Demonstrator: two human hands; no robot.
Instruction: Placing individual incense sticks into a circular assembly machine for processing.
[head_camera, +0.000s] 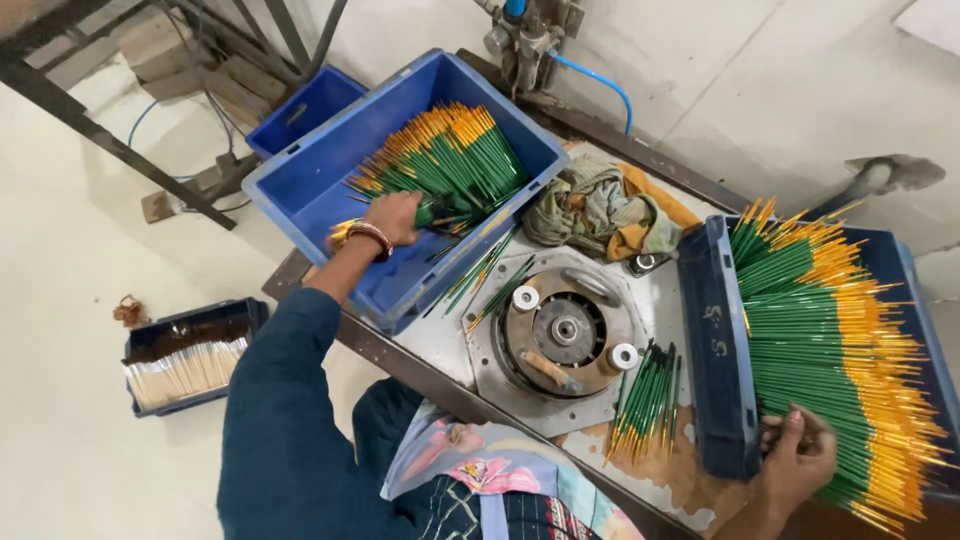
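My left hand (398, 215), with bangles on the wrist, reaches into a blue crate (300, 185) at the upper left and grips a bunch of green sticks with yellow ends (455, 160) lying in it. My right hand (797, 455) rests on a big pile of the same green and yellow sticks (830, 340) in a second blue crate (715, 350) at the right, its fingers closed around some of them near the crate's front edge.
A round metal machine plate (560, 335) sits between the crates, with small loose bundles of sticks (648, 400) beside it. Crumpled cloths (600, 205) lie behind. On the floor at left stands a dark tray of pale sticks (185, 365).
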